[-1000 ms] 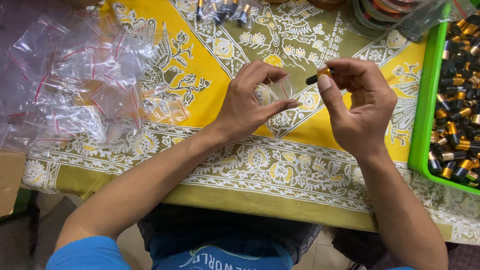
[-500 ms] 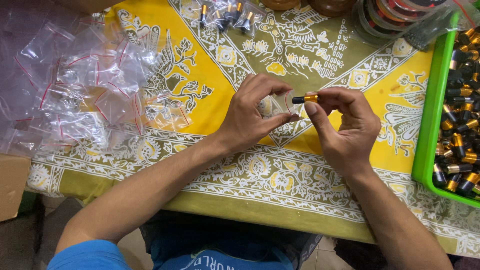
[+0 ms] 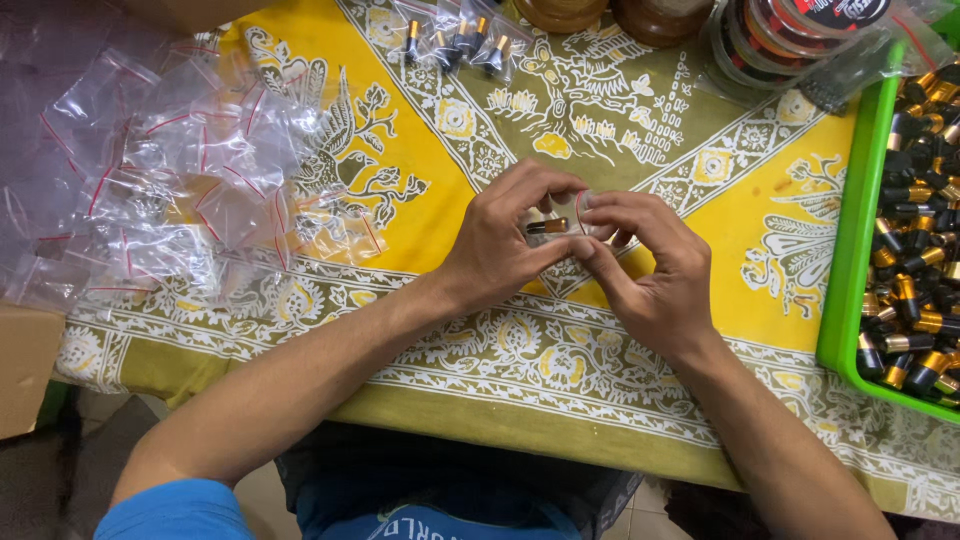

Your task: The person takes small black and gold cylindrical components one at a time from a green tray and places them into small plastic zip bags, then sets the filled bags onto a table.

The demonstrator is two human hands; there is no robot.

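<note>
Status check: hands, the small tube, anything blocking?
Left hand and right hand together, pinching a small clear bag. Black-and-gold tube at the bag, between fingers. Nothing blocking.

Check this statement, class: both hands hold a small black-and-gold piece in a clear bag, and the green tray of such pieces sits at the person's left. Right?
Not quite. The green tray sits at the person's right, as the head view shows. Both the left hand and right hand do hold the small black-and-gold piece.

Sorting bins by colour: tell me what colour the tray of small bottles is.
Bright green tray, seen in the head view.
</note>
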